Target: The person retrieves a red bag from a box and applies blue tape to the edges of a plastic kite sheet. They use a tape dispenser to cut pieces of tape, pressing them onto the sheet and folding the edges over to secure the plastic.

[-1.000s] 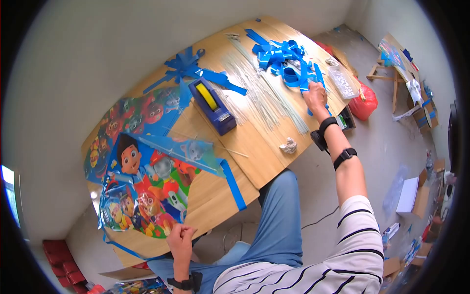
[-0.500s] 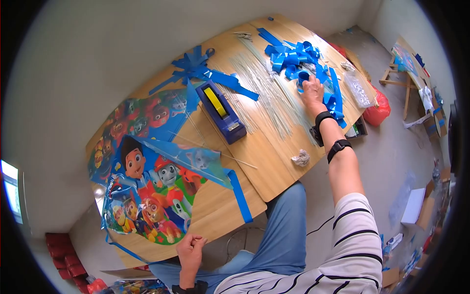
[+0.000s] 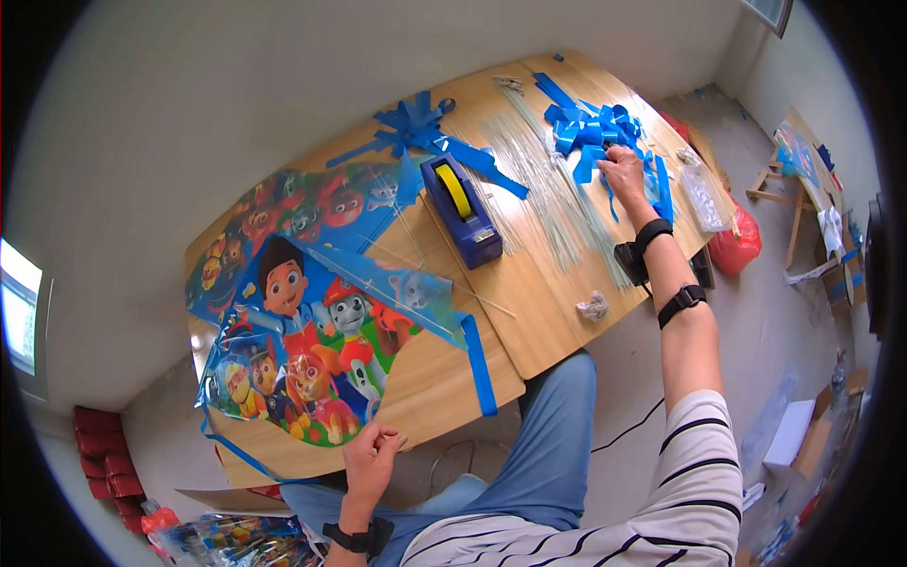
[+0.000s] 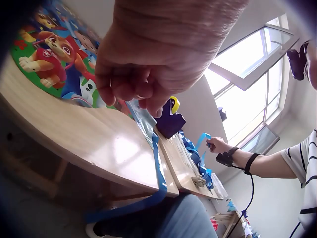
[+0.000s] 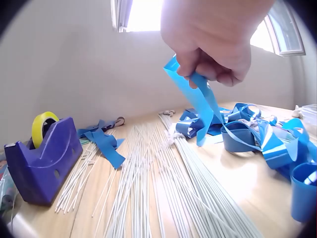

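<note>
My right hand (image 3: 626, 180) pinches a strip of blue ribbon (image 5: 194, 94) between thumb and fingers, and the strip hangs down in the right wrist view. Beside it lies a heap of loose blue ribbons (image 3: 605, 125). My left hand (image 3: 370, 463), its fingers loosely curled with nothing visible in them, is by the near table edge. Close to it is the lower edge of a printed cartoon sheet (image 3: 312, 378). In the left wrist view, the left hand (image 4: 158, 54) appears above the table edge.
A purple tape dispenser (image 3: 463, 213) with yellow tape stands mid-table. Thin white rods (image 3: 539, 180) lie right of it. Another blue ribbon bunch (image 3: 413, 123) is at the back, a clear bag (image 3: 701, 197) at the right edge, and crumpled scrap (image 3: 593, 306) at the front.
My right hand has moved from the ribbons' near side toward the rods, now raising a strip. The left hand stays by the table edge; the head view has shifted.
</note>
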`<action>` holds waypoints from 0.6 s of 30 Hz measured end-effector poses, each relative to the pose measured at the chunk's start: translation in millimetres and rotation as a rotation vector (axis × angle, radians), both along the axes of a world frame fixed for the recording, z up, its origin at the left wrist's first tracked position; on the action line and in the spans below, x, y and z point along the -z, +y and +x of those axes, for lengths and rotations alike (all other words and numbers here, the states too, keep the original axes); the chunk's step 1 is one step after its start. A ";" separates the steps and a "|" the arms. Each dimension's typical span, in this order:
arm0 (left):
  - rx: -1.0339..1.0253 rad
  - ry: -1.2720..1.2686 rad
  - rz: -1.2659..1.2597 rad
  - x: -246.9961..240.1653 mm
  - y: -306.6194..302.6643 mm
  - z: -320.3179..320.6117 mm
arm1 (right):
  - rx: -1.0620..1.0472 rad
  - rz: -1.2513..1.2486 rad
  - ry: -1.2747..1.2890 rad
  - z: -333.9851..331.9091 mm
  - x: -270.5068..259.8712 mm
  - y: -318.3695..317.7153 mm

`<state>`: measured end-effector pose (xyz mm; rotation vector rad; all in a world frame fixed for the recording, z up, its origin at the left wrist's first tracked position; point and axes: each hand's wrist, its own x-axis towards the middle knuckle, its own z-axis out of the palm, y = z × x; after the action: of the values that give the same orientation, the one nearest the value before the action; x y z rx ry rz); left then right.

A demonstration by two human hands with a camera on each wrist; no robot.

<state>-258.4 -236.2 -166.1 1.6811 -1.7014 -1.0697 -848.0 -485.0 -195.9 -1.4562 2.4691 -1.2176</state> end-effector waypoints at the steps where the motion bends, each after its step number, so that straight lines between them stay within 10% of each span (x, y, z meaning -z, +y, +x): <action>1: 0.001 -0.003 0.004 1.1 3.0 1.6 | 0.030 0.024 0.036 -1.7 6.8 4.0; 18: 0.010 -0.033 0.060 9.4 8.1 -0.1 | 0.142 0.175 -0.119 -13.0 48.8 36.0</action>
<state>-258.5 -228.1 -175.6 1.7376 -1.7158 -1.1140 -861.1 -449.1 -244.7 -1.1506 2.5601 -1.0429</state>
